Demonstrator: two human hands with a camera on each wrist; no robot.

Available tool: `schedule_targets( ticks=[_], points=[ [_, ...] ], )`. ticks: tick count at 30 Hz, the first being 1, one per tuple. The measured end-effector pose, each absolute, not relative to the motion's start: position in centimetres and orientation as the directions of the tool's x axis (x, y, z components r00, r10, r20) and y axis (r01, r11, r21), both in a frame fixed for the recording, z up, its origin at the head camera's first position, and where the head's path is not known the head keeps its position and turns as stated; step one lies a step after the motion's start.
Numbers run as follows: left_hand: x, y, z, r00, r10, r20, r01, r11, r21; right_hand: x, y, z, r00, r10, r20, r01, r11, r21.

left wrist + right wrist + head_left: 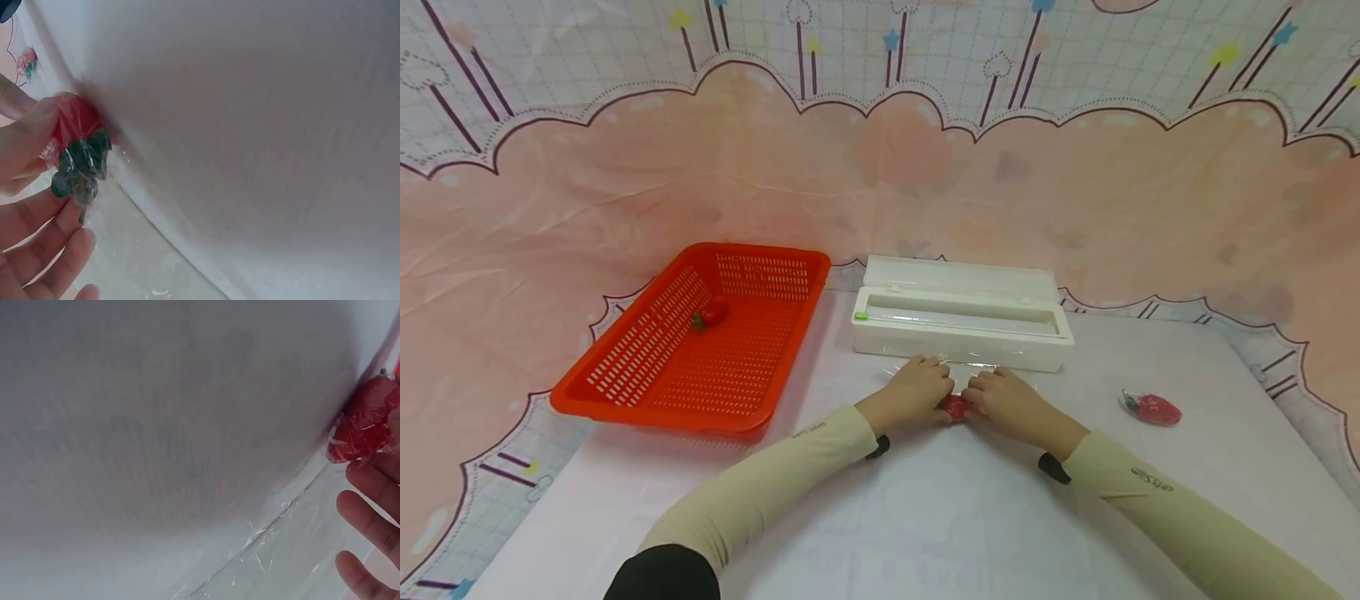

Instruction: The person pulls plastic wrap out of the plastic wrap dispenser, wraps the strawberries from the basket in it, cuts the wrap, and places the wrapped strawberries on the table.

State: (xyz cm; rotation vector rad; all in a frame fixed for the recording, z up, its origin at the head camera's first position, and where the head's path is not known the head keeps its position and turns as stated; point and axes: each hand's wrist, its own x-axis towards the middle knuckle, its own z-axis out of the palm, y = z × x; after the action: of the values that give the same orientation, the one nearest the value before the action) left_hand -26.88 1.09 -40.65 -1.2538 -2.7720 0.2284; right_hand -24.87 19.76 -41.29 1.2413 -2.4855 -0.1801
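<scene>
Between both hands, in front of the white box, is a red strawberry (955, 408) with green leaves, wrapped in clear cling film. My left hand (917, 387) pinches it from the leaf side; the left wrist view shows the thumb on the wrapped strawberry (78, 134) and the other fingers spread below the leaves. From the opposite side my right hand (1006, 404) grips its red end; in the right wrist view several fingers (369, 522) extend beneath the strawberry (362, 422). Shiny film (981, 368) spreads behind the hands toward the box.
A white cling film dispenser (955, 342) stands behind the hands with its lid (958, 277) raised. An orange-red basket (760, 400) on the left holds a red item with green leaves (711, 312). Another wrapped strawberry (1156, 409) lies at the right on the white table (925, 517).
</scene>
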Motion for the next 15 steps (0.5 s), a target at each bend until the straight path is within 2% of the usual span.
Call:
schedule_targets(
  ticks=[5,9,15],
  points=[
    [-26.6,0.9,-40.6,-0.649,0.761,-0.006,0.751,0.639,-0.166,-24.4,19.8,-41.2,-0.584,-0.784,0.211,-0.752,0.62,0.224],
    [-26.4,0.7,-40.5,-0.64,0.767,-0.041,0.766,0.633,-0.115,-23.8,19.8,-41.0,-0.578,-0.787,0.216,-0.753,0.616,0.233],
    [-26.6,0.3,-40.7,-0.618,0.783,-0.068,0.786,0.617,-0.032,-23.3,19.9,-41.0,-0.483,-0.805,0.344,-0.772,0.577,0.266]
  ],
)
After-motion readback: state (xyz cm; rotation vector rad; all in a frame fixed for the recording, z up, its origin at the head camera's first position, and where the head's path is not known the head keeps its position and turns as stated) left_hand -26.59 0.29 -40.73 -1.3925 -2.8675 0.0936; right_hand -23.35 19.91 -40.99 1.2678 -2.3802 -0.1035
